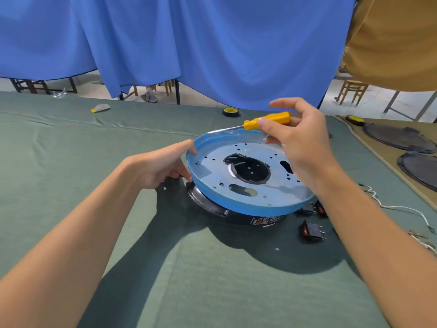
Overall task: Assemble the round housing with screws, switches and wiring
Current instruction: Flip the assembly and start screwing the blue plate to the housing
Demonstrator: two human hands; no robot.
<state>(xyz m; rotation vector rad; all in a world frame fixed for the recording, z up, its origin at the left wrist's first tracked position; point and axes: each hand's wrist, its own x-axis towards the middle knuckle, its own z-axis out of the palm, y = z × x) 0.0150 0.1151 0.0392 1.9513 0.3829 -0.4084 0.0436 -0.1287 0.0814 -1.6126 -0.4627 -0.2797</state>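
A round housing (248, 204) lies on the green cloth, its blue-filmed metal plate facing up with a dark central opening and several small holes. My left hand (165, 165) grips its left rim, thumb on top and fingers underneath. My right hand (300, 143) hovers over the right side of the plate and pinches a yellow-handled screwdriver (267, 120), whose shaft points left over the far rim. One screw (197, 162) sits in the plate near my left thumb. Black rocker switches (312, 229) lie to the right of the housing. White wires (402, 209) trail further right.
Two rolls of black tape (230, 111) (354, 120) lie at the table's far edge. Dark round covers (397, 138) rest on a tan cloth at the right. A small grey and yellow item (101, 107) lies far left. Blue curtain hangs behind.
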